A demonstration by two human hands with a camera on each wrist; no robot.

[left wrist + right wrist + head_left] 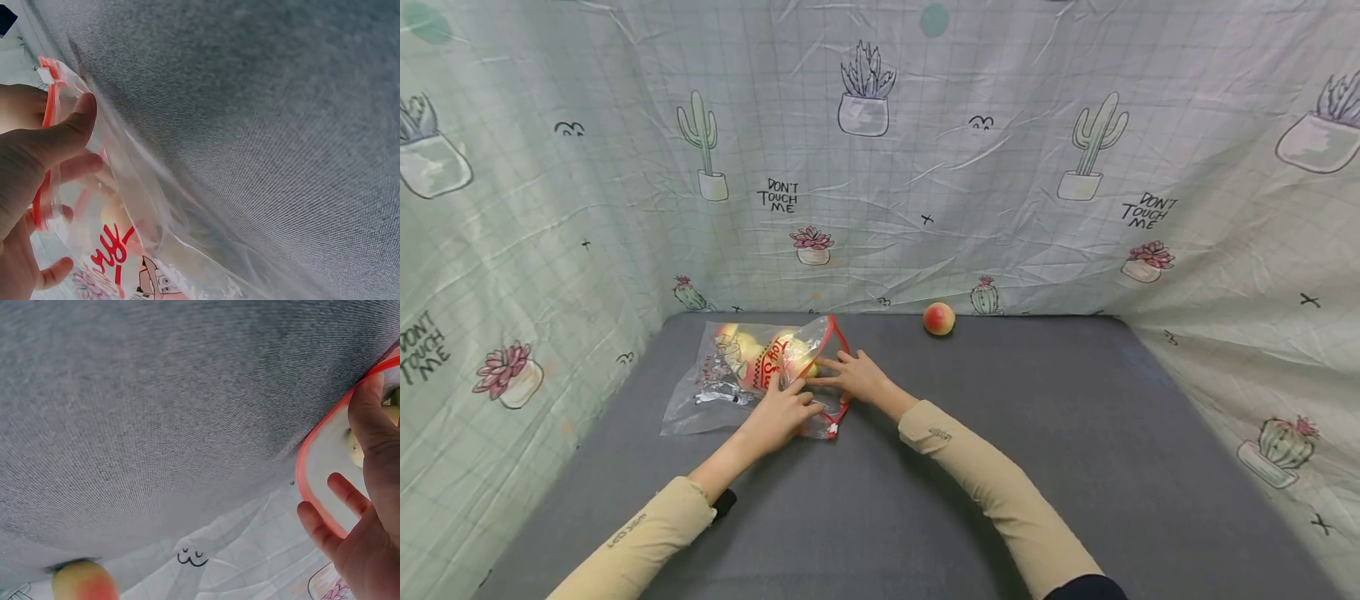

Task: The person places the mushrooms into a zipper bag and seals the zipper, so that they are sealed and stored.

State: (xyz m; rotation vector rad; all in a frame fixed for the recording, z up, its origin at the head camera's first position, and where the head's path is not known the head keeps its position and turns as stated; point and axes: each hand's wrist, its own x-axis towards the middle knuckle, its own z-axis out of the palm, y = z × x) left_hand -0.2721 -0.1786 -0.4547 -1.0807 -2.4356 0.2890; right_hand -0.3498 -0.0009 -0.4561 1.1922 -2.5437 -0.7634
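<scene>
A clear plastic zip bag (688,410) with red print and a red zip edge lies at the left of the table. Inside it are several toy-like peaches (747,346). My left hand (777,417) holds the near side of the bag by its mouth; in the left wrist view the thumb (81,115) lies over the plastic and a finger shows through it. My right hand (861,377) reaches to the mouth, fingers spread and fairly straight at the red edge. In the right wrist view its thumb (369,412) crosses that edge.
One loose peach (938,319) sits at the back of the dark grey table (1037,433), right of the bag. A pale cloth (1022,208) printed with cacti hangs along the back and both sides.
</scene>
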